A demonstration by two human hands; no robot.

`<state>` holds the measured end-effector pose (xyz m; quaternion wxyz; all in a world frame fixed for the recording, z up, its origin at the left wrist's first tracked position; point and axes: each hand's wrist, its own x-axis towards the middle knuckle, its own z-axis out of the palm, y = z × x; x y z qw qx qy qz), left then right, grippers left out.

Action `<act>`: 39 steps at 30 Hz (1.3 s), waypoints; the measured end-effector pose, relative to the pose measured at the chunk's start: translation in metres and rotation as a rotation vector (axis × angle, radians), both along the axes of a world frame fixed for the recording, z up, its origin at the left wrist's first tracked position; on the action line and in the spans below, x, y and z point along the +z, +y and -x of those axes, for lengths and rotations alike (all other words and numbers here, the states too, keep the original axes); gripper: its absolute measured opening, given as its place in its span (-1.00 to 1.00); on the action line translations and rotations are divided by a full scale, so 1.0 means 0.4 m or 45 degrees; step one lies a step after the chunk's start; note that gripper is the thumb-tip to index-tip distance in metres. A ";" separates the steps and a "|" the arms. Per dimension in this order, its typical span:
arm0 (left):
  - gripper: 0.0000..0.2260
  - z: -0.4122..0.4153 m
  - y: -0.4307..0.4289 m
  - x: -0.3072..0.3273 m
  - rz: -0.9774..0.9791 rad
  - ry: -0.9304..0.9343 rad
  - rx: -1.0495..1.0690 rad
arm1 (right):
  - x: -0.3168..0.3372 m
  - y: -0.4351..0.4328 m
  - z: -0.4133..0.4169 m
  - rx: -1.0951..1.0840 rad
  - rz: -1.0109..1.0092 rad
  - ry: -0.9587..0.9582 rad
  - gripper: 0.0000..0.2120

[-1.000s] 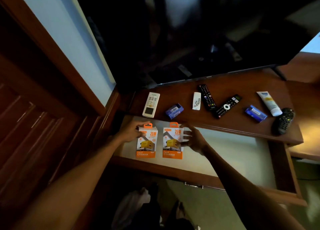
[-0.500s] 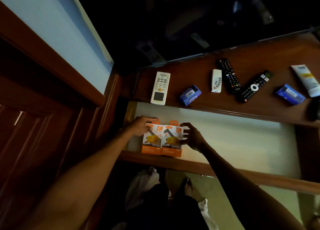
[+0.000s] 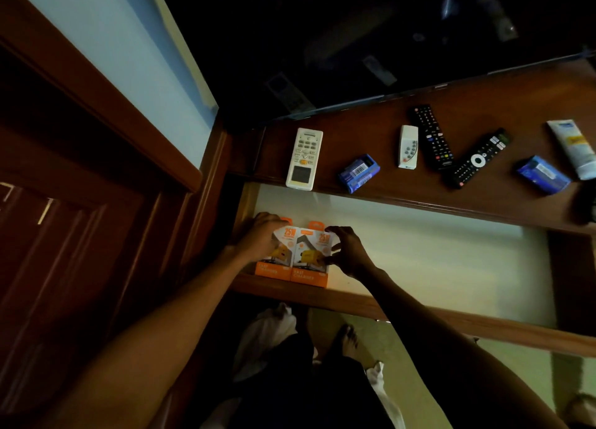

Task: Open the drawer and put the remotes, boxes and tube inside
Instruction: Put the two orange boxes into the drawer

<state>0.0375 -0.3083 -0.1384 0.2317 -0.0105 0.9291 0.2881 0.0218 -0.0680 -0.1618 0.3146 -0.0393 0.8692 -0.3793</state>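
Note:
The drawer stands open with a pale lining. Two orange-and-white charger boxes lie side by side in its front left corner. My left hand rests on the left charger box; my right hand holds the edge of the right charger box. On the wooden top lie a white remote, a blue box, a small white remote, two black remotes, a second blue box and a white tube.
A dark TV screen stands behind the top. A wooden door frame and panelling fill the left. A dark object sits at the right edge. My feet and the green floor show below the drawer front.
Both boxes have slid toward the drawer's front left corner and now touch side by side. My hands stayed on them. The view shifted left and down.

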 end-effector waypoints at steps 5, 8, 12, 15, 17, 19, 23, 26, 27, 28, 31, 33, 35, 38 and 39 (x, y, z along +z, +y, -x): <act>-0.62 -0.018 -0.040 0.035 -0.181 0.121 0.225 | -0.013 -0.057 -0.004 0.028 0.012 0.028 -0.29; -0.65 -0.029 -0.061 0.060 -0.216 0.198 0.352 | -0.021 -0.089 -0.003 0.043 0.023 0.027 -0.28; -0.65 -0.050 -0.090 0.080 -0.238 0.298 0.458 | -0.027 -0.109 0.007 0.062 0.001 0.009 -0.28; -0.62 -0.061 -0.098 0.088 -0.274 0.294 0.542 | -0.026 -0.108 0.011 0.080 -0.024 -0.012 -0.27; -0.59 -0.062 -0.101 0.095 -0.287 0.309 0.540 | -0.025 -0.109 0.010 0.089 -0.034 -0.008 -0.28; -0.58 -0.058 -0.105 0.095 -0.302 0.322 0.535 | -0.027 -0.112 0.007 0.090 -0.047 -0.016 -0.27; -0.62 -0.029 -0.094 0.119 -0.275 0.401 0.511 | -0.015 -0.111 0.010 0.162 -0.097 -0.033 -0.23; -0.65 0.013 -0.065 0.161 -0.319 0.531 0.512 | 0.018 -0.099 0.020 0.248 -0.129 -0.027 -0.23; -0.66 0.031 -0.050 0.177 -0.350 0.578 0.506 | 0.033 -0.089 0.026 0.251 -0.137 -0.008 -0.24; -0.67 0.052 -0.034 0.191 -0.368 0.621 0.492 | 0.053 -0.078 0.035 0.247 -0.147 0.022 -0.27; -0.68 0.117 0.027 0.225 -0.322 0.699 0.412 | 0.131 -0.029 0.068 0.252 -0.161 0.155 -0.44; -0.67 0.159 0.079 0.238 -0.283 0.684 0.384 | 0.195 0.013 0.093 0.210 -0.135 0.231 -0.54; -0.66 0.196 0.132 0.246 -0.258 0.684 0.370 | 0.256 0.061 0.118 0.125 -0.089 0.307 -0.63; -0.65 0.235 0.204 0.253 -0.255 0.711 0.244 | 0.321 0.138 0.158 -0.017 -0.076 0.459 -0.81; -0.65 0.248 0.226 0.254 -0.251 0.703 0.202 | 0.338 0.164 0.169 -0.072 -0.078 0.492 -0.86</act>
